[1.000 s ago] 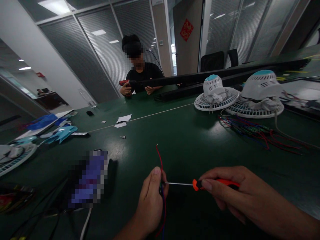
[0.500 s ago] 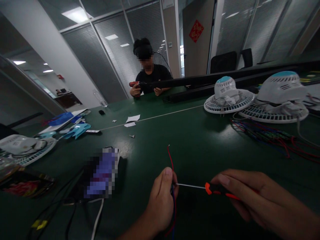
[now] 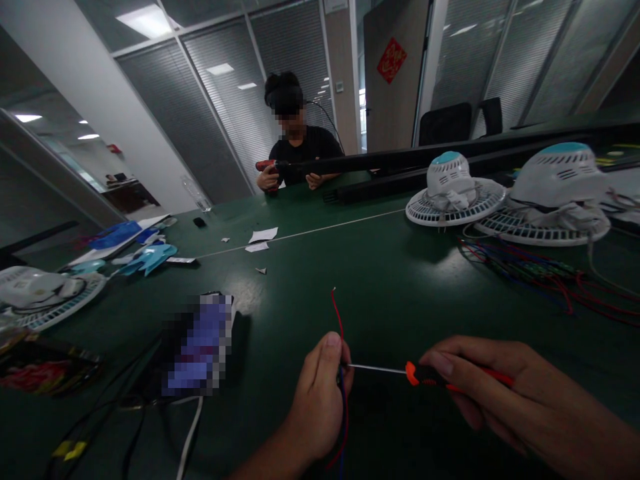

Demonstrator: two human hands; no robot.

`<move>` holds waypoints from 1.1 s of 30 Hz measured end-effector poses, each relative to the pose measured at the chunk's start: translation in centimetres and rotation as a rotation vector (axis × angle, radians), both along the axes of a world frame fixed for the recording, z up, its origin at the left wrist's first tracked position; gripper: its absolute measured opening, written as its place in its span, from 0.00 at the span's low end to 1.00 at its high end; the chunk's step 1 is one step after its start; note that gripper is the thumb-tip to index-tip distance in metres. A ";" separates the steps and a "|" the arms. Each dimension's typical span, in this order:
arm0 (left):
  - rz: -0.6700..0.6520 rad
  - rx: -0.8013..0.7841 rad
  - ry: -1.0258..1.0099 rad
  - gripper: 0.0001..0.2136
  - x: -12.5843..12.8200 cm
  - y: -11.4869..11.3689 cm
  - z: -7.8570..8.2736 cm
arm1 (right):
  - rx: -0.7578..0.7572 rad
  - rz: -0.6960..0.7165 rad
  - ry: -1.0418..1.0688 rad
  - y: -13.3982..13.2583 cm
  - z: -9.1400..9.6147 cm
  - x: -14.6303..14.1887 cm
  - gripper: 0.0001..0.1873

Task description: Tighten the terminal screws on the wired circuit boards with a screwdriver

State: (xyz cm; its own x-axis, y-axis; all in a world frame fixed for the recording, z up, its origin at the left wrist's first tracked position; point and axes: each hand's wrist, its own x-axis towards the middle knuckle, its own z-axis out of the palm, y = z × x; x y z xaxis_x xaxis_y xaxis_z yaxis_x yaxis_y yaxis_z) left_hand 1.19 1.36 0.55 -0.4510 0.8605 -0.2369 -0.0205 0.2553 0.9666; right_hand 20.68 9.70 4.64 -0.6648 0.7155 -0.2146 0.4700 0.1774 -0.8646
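My left hand (image 3: 320, 393) is closed around a red wire (image 3: 337, 313) and a blue wire (image 3: 345, 417). One red end sticks up past my thumb, with a bare tip, and the others hang below my fingers. Whatever small part the wires join is hidden in my grip. In my right hand (image 3: 500, 393) is a screwdriver (image 3: 411, 374) with a black and orange handle. Its thin metal shaft lies nearly level and points left, the tip reaching my left fingers. Whether the tip sits in a screw cannot be seen.
On the green table (image 3: 280, 300), a blurred-out screen (image 3: 200, 350) with cables lies left. White fan parts (image 3: 450, 193) and a wire bundle (image 3: 535, 263) are right. Paper scraps (image 3: 263, 237) lie ahead. A person (image 3: 300, 150) opposite holds a red power drill (image 3: 267, 166) near long black bars.
My right hand has turned slightly, showing more of the orange handle. The screwdriver tip stays at my left fingers. The whole view has shifted a little.
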 end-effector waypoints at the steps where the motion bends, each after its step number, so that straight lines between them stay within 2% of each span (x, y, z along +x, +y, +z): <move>1: 0.003 0.000 0.011 0.23 0.0 0.0 0.0 | 0.006 0.001 0.000 0.0 0.1 -0.1 0.24; 9: -0.002 -0.023 0.046 0.24 -0.1 -0.1 -0.1 | 0.029 -0.002 -0.013 -0.2 0.5 -0.2 0.21; 19: 0.012 -0.031 0.027 0.24 -0.2 -0.1 -0.3 | 0.097 0.041 0.032 -0.1 0.8 -0.3 0.22; 23: 0.006 -0.020 0.044 0.24 -0.2 -0.1 -0.3 | 0.200 0.039 0.046 -0.2 0.4 0.0 0.26; 27: 0.006 -0.021 0.027 0.22 -0.2 -0.1 -0.1 | 0.186 -0.021 0.018 -0.4 0.0 0.4 0.30; 33: 0.017 -0.004 0.015 0.22 -0.1 -0.1 0.1 | 0.173 0.016 -0.013 -0.3 0.1 0.3 0.24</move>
State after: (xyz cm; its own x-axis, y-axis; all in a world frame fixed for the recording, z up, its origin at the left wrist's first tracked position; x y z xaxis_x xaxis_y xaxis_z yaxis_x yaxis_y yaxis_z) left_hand 1.14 1.30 0.66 -0.4693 0.8516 -0.2337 -0.0106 0.2592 0.9658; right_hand 20.95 9.43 4.70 -0.6744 0.7318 -0.0984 0.4771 0.3302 -0.8144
